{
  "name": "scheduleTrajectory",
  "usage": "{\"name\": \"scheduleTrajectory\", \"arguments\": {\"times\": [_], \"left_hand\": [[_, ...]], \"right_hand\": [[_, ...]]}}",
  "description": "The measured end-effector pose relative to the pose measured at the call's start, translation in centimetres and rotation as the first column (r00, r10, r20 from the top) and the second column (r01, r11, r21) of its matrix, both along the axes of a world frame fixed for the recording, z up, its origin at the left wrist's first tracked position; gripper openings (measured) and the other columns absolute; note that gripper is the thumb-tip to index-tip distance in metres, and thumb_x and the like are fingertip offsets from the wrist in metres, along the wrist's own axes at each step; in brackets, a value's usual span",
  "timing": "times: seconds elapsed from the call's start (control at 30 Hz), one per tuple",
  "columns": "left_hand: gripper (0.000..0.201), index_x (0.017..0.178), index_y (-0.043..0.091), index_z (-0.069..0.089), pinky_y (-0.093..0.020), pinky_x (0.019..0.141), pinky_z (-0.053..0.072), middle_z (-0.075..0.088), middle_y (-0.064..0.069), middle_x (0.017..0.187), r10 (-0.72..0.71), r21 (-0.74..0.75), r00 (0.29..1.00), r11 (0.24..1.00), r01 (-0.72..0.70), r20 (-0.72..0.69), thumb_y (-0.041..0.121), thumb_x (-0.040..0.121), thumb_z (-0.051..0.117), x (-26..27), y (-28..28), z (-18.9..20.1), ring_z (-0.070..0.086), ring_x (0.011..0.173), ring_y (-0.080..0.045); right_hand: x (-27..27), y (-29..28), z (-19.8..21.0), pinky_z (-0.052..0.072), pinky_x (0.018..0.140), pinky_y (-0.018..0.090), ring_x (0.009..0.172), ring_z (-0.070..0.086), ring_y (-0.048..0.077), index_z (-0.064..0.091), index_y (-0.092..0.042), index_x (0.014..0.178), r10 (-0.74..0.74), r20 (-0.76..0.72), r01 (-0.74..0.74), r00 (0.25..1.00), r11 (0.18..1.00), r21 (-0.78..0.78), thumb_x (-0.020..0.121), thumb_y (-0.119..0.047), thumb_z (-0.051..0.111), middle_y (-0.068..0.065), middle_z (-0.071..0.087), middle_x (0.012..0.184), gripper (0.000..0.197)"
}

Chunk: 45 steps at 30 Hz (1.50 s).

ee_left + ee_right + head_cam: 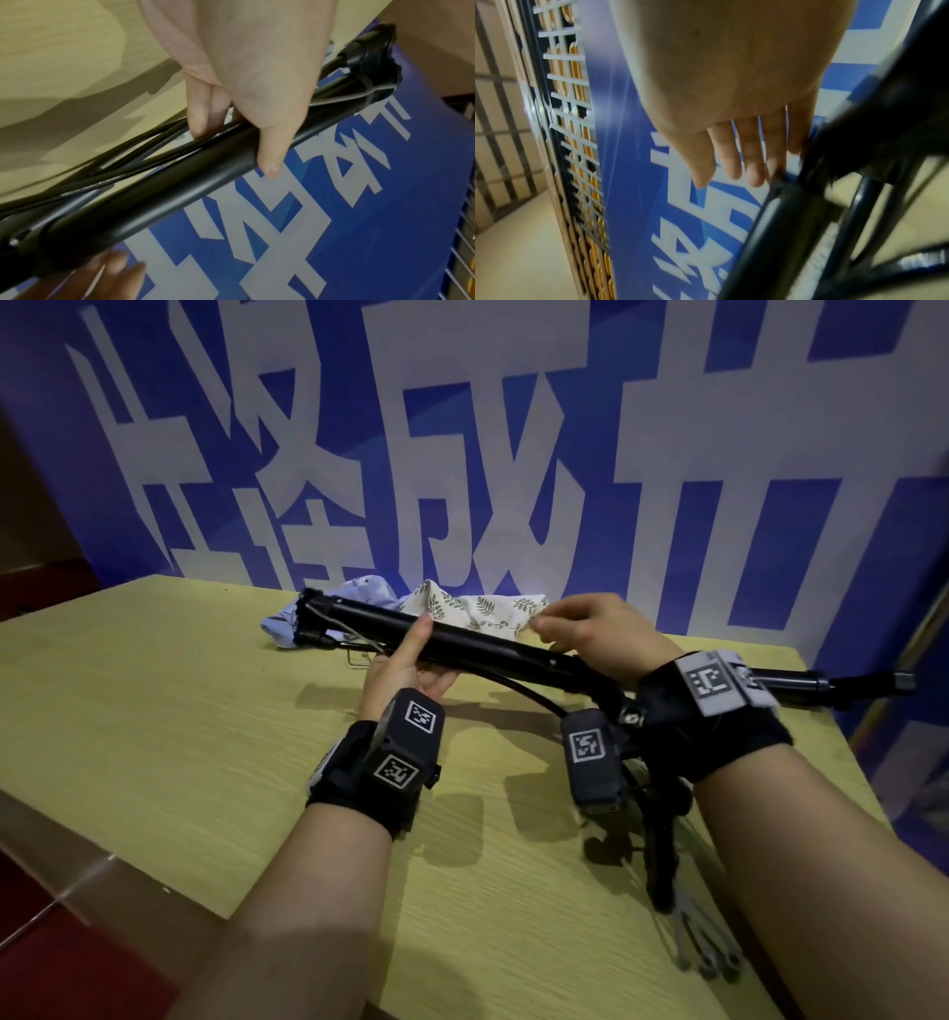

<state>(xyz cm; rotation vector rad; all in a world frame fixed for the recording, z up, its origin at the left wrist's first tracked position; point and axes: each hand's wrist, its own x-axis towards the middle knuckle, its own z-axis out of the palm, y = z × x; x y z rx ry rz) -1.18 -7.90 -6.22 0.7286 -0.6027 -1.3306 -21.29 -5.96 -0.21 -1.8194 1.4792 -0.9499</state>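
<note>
Right hand (731,71), fingers (725,150) straight, against black tube (765,233).

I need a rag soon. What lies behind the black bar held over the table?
A leaf-print cloth and a pale blue cloth lie behind the black bar; it covers their near edges.

Large white Chinese characters are printed on the blue banner (883,546) behind the bench (154,685) — only 成 (544,480) can be read with certainty, the others being cropped by the frame or cut off by the bench edge. Square black-and-white coded markers (420,715) are carried on the wrist-worn cameras (595,783), without letters or numbers. Faint print on a black cable (102,179) along the black tube (205,172) is too small to be read.
</note>
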Motion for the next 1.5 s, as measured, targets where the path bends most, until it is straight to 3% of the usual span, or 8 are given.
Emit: {"name": "scheduleTrajectory", "arguments": {"times": [0.2,0.4,0.83,0.97,1.1,1.23,1.37,1.5], "left_hand": [[0.023,0.102,0.012,0.061,-0.038,0.081,0.058,0.071,-0.013,0.103,0.157,0.056,0.983,0.987,-0.152,-0.094,0.021,0.084,0.072,1.5,-0.7,0.1,0.070,0.092,-0.027],[0.024,0.096,0.014,0.058,-0.030,0.064,0.058,0.068,-0.012,0.099,0.261,0.122,0.955,0.962,-0.245,-0.140,0.026,0.082,0.074,2.0,-0.8,0.1,0.068,0.084,-0.024],[0.021,0.097,0.012,0.055,-0.036,0.076,0.060,0.064,-0.014,0.102,0.254,0.089,0.918,0.967,-0.238,-0.304,0.026,0.087,0.069,1.8,-0.5,0.2,0.066,0.092,-0.028],[0.024,0.102,0.012,0.056,-0.034,0.070,0.061,0.065,-0.013,0.106,0.270,0.103,0.899,0.963,-0.250,-0.346,0.024,0.086,0.070,1.9,-0.6,0.3,0.066,0.089,-0.026],[0.034,0.107,0.012,0.056,-0.031,0.064,0.060,0.066,-0.013,0.109,0.318,0.140,0.890,0.948,-0.287,-0.327,0.024,0.082,0.075,2.2,-1.0,0.1,0.068,0.087,-0.024],[0.033,0.099,0.014,0.059,-0.025,0.058,0.056,0.067,-0.009,0.107,0.337,0.152,0.897,0.940,-0.305,-0.286,0.033,0.079,0.077,2.1,-1.1,-0.1,0.068,0.088,-0.019],[0.039,0.104,0.010,0.060,-0.027,0.062,0.057,0.068,-0.011,0.111,0.192,0.074,0.942,0.981,-0.179,-0.277,0.034,0.078,0.076,1.6,-0.8,0.5,0.069,0.092,-0.023],[0.044,0.119,0.005,0.057,-0.044,0.094,0.050,0.063,-0.019,0.122,-0.195,-0.053,0.976,0.980,0.190,-0.101,0.013,0.077,0.066,-0.8,0.4,0.7,0.061,0.113,-0.032]], "right_hand": [[-2.7,-0.3,1.3,0.049,0.090,0.036,0.096,0.061,0.014,0.063,-0.017,0.106,-0.127,0.229,0.132,0.965,0.991,-0.006,0.094,-0.036,0.055,0.000,0.064,0.102,0.024],[-3.8,-0.1,1.6,0.051,0.069,0.028,0.073,0.060,0.017,0.062,-0.007,0.106,-0.172,0.337,0.145,0.926,0.984,0.103,0.095,-0.025,0.056,0.006,0.060,0.084,0.022],[-1.4,-0.3,-1.2,0.054,0.089,0.037,0.087,0.069,0.023,0.066,-0.015,0.102,0.121,-0.057,-0.087,0.991,0.906,0.413,0.089,-0.022,0.065,0.004,0.074,0.093,0.015],[-1.3,-0.3,-1.2,0.042,0.060,0.029,0.060,0.048,0.015,0.060,-0.009,0.117,0.058,0.059,-0.073,0.997,0.954,0.290,0.091,-0.011,0.059,0.005,0.057,0.072,0.025],[-0.9,-0.4,-0.9,0.040,0.068,0.025,0.071,0.052,0.010,0.026,-0.026,0.147,0.024,0.111,-0.036,0.994,0.994,0.101,0.087,-0.013,0.066,0.007,0.061,0.092,0.074],[-0.4,0.5,-0.7,0.040,0.070,0.011,0.087,0.055,0.001,0.057,-0.029,0.124,0.080,0.082,-0.078,0.993,0.997,-0.027,0.092,-0.020,0.060,-0.007,0.062,0.095,0.033],[-0.4,0.7,-0.4,0.037,0.064,0.019,0.077,0.054,0.001,0.068,-0.028,0.101,0.010,0.145,-0.001,0.989,0.998,-0.063,0.092,-0.032,0.059,-0.009,0.067,0.091,0.013],[1.1,1.0,-0.4,0.037,0.058,0.017,0.063,0.055,-0.003,0.069,-0.024,0.103,0.034,0.184,-0.029,0.982,0.999,-0.026,0.092,-0.035,0.059,-0.011,0.067,0.085,0.019]]}}
